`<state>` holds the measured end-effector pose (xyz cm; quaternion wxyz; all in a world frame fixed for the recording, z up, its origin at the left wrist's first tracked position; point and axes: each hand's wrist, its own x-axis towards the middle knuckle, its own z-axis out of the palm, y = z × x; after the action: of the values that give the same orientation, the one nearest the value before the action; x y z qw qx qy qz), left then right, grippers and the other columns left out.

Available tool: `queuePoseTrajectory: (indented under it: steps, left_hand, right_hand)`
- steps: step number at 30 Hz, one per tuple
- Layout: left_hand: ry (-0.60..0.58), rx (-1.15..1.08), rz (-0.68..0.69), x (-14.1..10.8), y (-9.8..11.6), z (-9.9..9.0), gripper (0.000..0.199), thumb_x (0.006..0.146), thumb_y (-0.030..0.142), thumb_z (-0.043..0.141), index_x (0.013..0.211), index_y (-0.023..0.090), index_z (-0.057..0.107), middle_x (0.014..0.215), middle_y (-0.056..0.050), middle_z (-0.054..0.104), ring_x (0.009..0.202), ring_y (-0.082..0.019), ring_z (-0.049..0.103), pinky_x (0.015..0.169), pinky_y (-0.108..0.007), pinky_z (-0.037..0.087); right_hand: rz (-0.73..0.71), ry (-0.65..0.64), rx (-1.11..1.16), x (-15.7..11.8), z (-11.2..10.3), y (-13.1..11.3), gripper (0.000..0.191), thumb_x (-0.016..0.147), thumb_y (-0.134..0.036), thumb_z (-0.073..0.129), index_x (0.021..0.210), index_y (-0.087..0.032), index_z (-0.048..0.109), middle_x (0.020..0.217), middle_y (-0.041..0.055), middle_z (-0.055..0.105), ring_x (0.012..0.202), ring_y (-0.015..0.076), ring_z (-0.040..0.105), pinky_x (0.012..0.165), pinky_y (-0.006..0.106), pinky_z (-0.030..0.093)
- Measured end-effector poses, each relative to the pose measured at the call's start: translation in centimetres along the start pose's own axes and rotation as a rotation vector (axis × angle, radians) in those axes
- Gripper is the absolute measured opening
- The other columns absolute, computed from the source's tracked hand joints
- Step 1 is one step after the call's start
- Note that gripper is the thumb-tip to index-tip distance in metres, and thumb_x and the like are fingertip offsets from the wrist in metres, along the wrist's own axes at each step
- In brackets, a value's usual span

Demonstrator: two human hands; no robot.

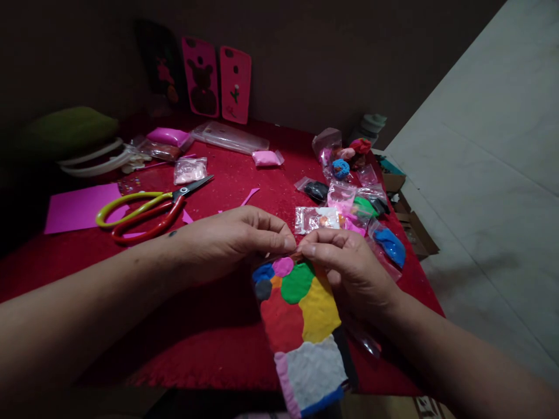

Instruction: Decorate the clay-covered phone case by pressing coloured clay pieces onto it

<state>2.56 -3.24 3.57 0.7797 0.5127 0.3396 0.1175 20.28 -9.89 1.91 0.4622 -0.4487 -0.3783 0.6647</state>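
A phone case (283,320) hangs tilted below my hands, its face covered in patches of soft modelling clay: red, yellow, green, grey-white, blue, pink, orange and dark grey. My right hand (349,262) grips its upper right side, with the thumb on top and the other fingers partly behind. My left hand (248,233) is closed in a pinch at the top edge, its fingertips almost meeting those of the right. A bit of brown clay (297,255) shows just under the fingertips. Whatever the left pinch holds is hidden.
Scissors (152,212) lie partly open beside a pink sheet (78,209) on the red cloth (209,349). Bagged clay (388,244) is heaped at the right. A clear case (231,137) lies behind; decorated cases (236,84) lean on the wall.
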Motion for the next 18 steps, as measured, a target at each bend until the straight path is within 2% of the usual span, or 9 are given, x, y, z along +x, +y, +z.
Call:
queuePoseTrajectory:
  steps: [4,9,13,18]
  left_hand:
    - [-0.002,-0.003,0.004,-0.04,-0.11,-0.05,0.024,0.074,0.034,0.072,0.07,0.013,0.062,0.062,0.0,0.053,0.055,-0.008,0.046,0.052,-0.019,0.035]
    - [-0.008,-0.017,-0.003,-0.11,-0.03,-0.04,0.023,0.075,0.033,0.071,0.07,0.013,0.062,0.062,0.0,0.054,0.054,-0.007,0.047,0.052,-0.019,0.036]
    - [-0.011,-0.028,-0.007,-0.08,-0.04,-0.01,0.022,0.075,0.032,0.071,0.07,0.013,0.062,0.062,-0.001,0.055,0.054,-0.008,0.048,0.052,-0.019,0.037]
    - [-0.024,-0.025,0.011,-0.08,-0.1,-0.19,0.021,0.076,0.031,0.07,0.069,0.013,0.062,0.062,0.0,0.055,0.054,-0.007,0.049,0.051,-0.018,0.038]
  right_hand:
    - [0.018,-0.017,0.036,0.01,0.05,-0.05,0.009,0.072,-0.026,0.073,0.069,-0.017,0.072,0.062,-0.0007,0.065,0.057,0.0082,0.056,0.057,0.02,0.041]
    - [-0.008,-0.003,0.04,-0.14,0.06,-0.17,0.009,0.07,-0.025,0.073,0.07,-0.016,0.072,0.067,0.0011,0.067,0.063,0.0094,0.058,0.064,0.021,0.043]
    - [0.014,0.026,0.031,-0.04,0.1,0.01,0.009,0.068,-0.025,0.076,0.067,-0.017,0.071,0.064,0.0,0.065,0.059,0.0096,0.057,0.06,0.022,0.043]
    - [0.019,0.004,0.044,-0.12,0.16,-0.05,0.009,0.068,-0.024,0.073,0.069,-0.016,0.071,0.064,0.0008,0.065,0.058,0.0095,0.056,0.058,0.021,0.043]
